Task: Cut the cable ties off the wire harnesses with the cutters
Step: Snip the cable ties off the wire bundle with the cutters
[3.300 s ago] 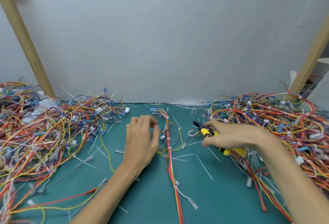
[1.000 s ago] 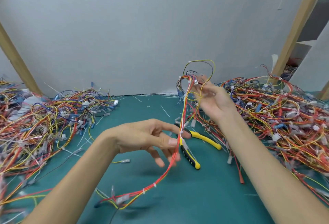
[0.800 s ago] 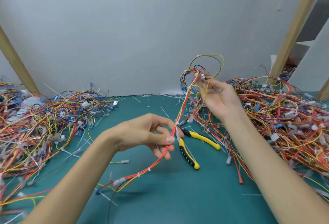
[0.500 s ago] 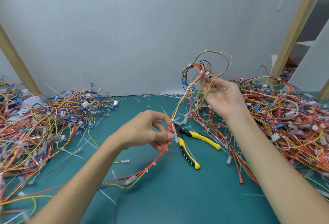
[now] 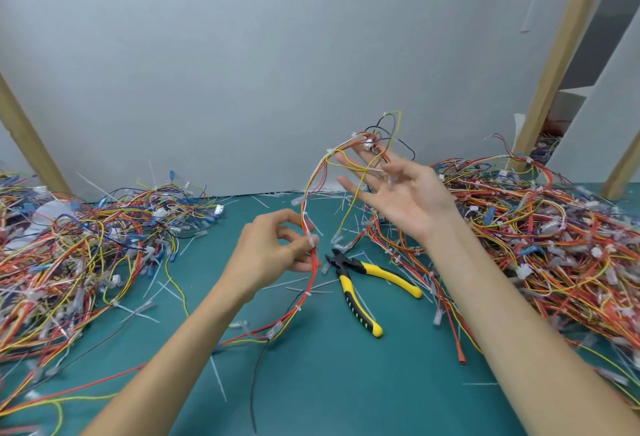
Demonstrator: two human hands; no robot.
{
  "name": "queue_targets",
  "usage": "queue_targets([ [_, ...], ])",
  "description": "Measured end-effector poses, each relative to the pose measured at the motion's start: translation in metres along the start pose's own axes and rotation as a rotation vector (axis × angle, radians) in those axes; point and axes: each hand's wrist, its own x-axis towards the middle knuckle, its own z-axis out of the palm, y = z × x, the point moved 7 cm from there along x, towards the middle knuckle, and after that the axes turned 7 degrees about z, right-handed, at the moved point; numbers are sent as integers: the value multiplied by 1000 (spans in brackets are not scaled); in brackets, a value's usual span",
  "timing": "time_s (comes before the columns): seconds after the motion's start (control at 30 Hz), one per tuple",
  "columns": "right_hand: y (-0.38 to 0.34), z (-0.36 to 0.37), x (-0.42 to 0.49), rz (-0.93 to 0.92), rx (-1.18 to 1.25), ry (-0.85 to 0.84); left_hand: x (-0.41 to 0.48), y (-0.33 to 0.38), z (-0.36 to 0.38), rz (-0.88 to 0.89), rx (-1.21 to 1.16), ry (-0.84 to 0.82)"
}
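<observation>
My left hand (image 5: 273, 252) pinches a red, orange and yellow wire harness (image 5: 313, 269) at a white cable tie, a little above the green mat (image 5: 346, 383). The harness arcs up from there to my right hand (image 5: 398, 193), which is raised with its fingers spread; yellow wires of the harness's upper loop lie across those fingers. The lower end of the harness trails down to the mat with several white ties along it. The yellow-and-black cutters (image 5: 363, 280) lie on the mat, jaws towards my left hand, and neither hand touches them.
A big heap of tangled harnesses (image 5: 540, 238) fills the right side. Another heap (image 5: 69, 255) covers the left. Cut white tie ends (image 5: 218, 380) litter the mat. A grey wall stands behind, with slanted wooden posts (image 5: 557, 55) at both sides.
My right hand let the cutters lie and lifted the harness's upper end, and its fingers have now spread open. My left hand slid along the harness and pinches it higher up.
</observation>
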Motion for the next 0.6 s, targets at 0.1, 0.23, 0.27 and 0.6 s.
queue_targets([
  [0.1, -6, 7, 0, -7, -8, -9, -6, 6, 9, -9, -87, 79],
  [0.23, -54, 28, 6, -136, -162, 91, -2, 37, 33, 14, -268, 132],
  [0.27, -71, 38, 8, -184, -252, 127, 4, 51, 40, 43, -338, 137],
  [0.6, -163, 10, 29, -255, -2106, 775, 11, 122, 151, 367, 83, -423],
])
